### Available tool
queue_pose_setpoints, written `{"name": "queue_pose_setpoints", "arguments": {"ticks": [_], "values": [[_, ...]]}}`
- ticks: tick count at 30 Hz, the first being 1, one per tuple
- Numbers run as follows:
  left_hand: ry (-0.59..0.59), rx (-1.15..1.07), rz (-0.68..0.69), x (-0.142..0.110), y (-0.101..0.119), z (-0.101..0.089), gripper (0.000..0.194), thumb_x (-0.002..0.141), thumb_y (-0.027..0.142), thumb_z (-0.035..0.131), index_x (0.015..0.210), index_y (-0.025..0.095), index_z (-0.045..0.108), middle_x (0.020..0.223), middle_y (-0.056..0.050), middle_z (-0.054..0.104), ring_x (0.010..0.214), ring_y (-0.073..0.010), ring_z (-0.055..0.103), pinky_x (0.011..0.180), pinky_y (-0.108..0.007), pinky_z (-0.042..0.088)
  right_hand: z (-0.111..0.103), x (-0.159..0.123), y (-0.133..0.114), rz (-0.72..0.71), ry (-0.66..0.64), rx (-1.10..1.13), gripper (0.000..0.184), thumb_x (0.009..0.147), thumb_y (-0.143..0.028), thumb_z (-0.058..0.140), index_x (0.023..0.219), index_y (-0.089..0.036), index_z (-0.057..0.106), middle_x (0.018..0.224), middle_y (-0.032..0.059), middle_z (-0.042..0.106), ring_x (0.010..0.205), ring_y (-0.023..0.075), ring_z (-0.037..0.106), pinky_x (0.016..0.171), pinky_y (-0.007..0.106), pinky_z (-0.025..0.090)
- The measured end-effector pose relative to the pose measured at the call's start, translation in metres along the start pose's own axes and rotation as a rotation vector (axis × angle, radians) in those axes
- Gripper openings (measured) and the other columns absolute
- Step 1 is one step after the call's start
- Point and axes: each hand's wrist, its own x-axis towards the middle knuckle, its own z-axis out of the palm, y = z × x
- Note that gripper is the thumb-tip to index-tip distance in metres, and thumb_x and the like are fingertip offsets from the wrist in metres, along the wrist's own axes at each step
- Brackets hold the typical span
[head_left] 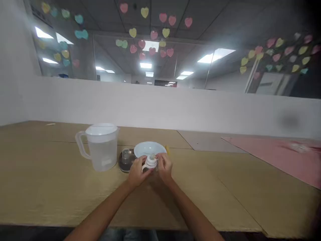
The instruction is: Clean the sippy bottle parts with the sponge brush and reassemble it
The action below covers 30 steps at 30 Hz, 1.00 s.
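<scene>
Left hand (137, 172) and right hand (164, 167) closed on the white plastic fitting (151, 162), held up just above the tabletop (50, 201)!
Left grip wrapped its loop handle (143, 168); pale bowl (147, 149) at twelve o'clock, dark round jar (126, 160) at ten, lidded plastic jug (99, 149) at nine.

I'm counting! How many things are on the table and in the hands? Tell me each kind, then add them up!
Plastic pitcher with a white lid: 1
White dish: 1
Dark round container: 1
Small white plastic piece, held by the left hand and right hand: 1
Small yellow thing: 1
Total: 5
</scene>
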Motion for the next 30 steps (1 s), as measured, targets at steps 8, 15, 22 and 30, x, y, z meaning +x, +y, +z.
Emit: {"name": "queue_pose_setpoints", "arguments": {"ticks": [8,15,22,30], "values": [[-0.012,-0.031,0.013,0.003,0.005,-0.001,0.049,0.080,0.049,0.055,0.116,0.015,0.050,0.115,-0.013,0.060,0.105,-0.0278,0.056,0.090,-0.042,0.043,-0.002,-0.001,-0.003,-0.065,-0.037,-0.008,0.020,0.088,-0.028,0.043,0.079,-0.020,0.058,0.085,0.0050,0.064,0.083,0.0184,0.059,0.075,0.033,0.046],[-0.014,-0.060,-0.024,0.003,0.006,0.001,0.064,0.080,0.048,0.057,0.129,0.015,0.033,0.107,-0.011,0.064,0.105,-0.0274,0.056,0.092,-0.043,0.040,-0.005,-0.002,-0.004,-0.173,0.006,-0.129,0.022,0.089,-0.023,0.042,0.069,-0.020,0.051,0.065,0.0009,0.053,0.065,0.0159,0.050,0.063,0.030,0.040],[-0.017,-0.052,0.025,0.003,0.007,-0.001,0.052,0.083,0.047,0.052,0.124,0.017,0.044,0.118,-0.013,0.058,0.105,-0.0257,0.055,0.091,-0.040,0.041,-0.007,-0.002,-0.004,-0.484,-0.024,-0.151,0.017,0.084,-0.016,0.043,0.069,-0.020,0.051,0.059,0.0013,0.049,0.059,0.0160,0.046,0.058,0.031,0.037],[0.001,-0.047,0.032,0.002,0.001,0.001,0.054,0.080,0.037,0.046,0.128,0.013,0.043,0.105,-0.011,0.062,0.095,-0.0244,0.056,0.087,-0.040,0.042,-0.001,-0.005,-0.018,-0.768,-0.173,-0.218,0.011,0.076,-0.012,0.048,0.075,-0.020,0.056,0.072,0.0036,0.063,0.074,0.0187,0.056,0.068,0.036,0.045]]}}
